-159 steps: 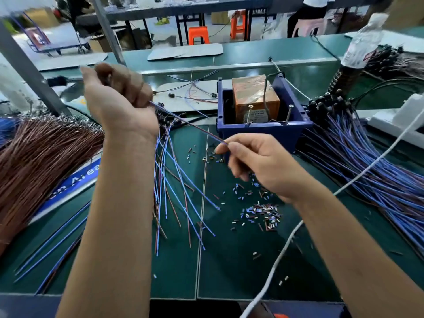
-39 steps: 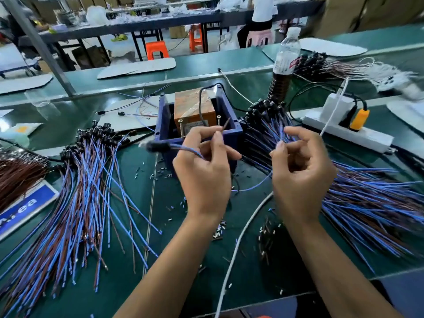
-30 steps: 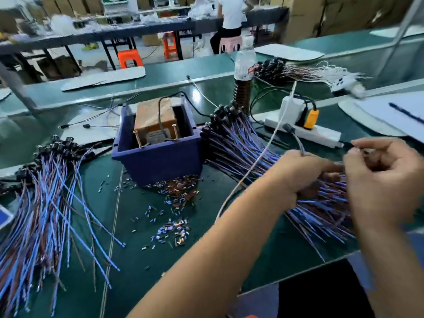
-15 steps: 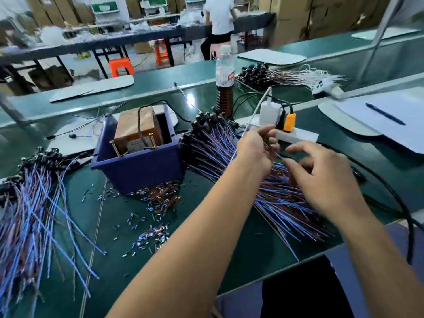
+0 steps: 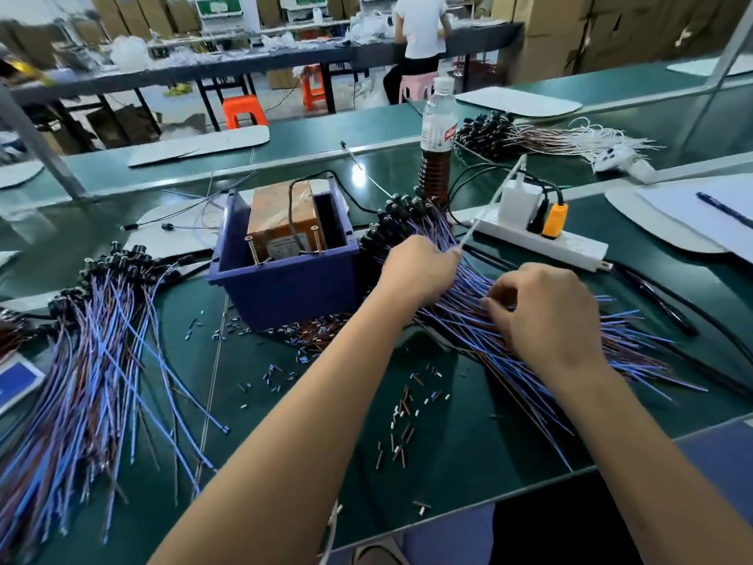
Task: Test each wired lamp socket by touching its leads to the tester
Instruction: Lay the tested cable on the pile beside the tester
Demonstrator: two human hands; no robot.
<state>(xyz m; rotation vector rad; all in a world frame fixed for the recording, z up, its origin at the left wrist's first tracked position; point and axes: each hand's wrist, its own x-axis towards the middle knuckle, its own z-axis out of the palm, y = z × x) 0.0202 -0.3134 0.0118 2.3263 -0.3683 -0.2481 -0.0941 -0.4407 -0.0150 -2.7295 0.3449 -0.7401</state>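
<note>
A big pile of wired lamp sockets (image 5: 635, 348), black heads (image 5: 391, 222) with blue and brown leads, lies right of the tester. The tester is a brown transformer box (image 5: 281, 214) in a blue bin (image 5: 285, 287), with two upright contact screws (image 5: 249, 250) at its front. My left hand (image 5: 419, 271) reaches into this pile near the heads, fingers curled among the leads and hidden. My right hand (image 5: 546, 316) is lower on the same pile, thumb and fingertips pinching leads. A second pile of sockets (image 5: 93, 340) is spread at the left.
A white power strip (image 5: 542, 242) with plugs and a white cable (image 5: 489, 205) sits behind the right pile. A bottle (image 5: 437, 136) stands behind the tester. Stripped insulation bits (image 5: 403, 422) litter the green mat. Paper with a pen (image 5: 717, 208) lies far right.
Both hands left the tester and swung right to the right-hand pile. They have now dropped from above it onto the leads, and the view has turned back a little leftward.
</note>
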